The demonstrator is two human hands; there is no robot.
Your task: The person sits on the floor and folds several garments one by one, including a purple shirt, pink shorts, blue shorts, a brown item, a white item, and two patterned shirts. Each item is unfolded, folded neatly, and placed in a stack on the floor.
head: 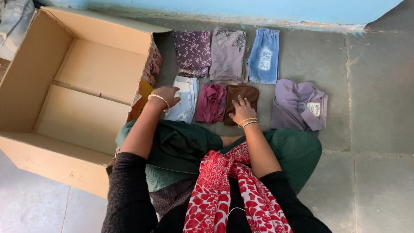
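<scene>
A: where are the hands at?
B: left hand (166, 96) lies loosely curled on the folded white cloth (185, 100) by the cardboard box (82, 82). right hand (241, 110) is spread flat on the brown folded cloth (242, 92), everything's on the floor (379, 95).

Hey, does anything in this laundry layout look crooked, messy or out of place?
Mostly tidy. The lilac shirt at the right end lies askew, collar angled, set apart from the neat folded pieces. The left hand rests on the white garment, the right hand on the brown one.
</scene>
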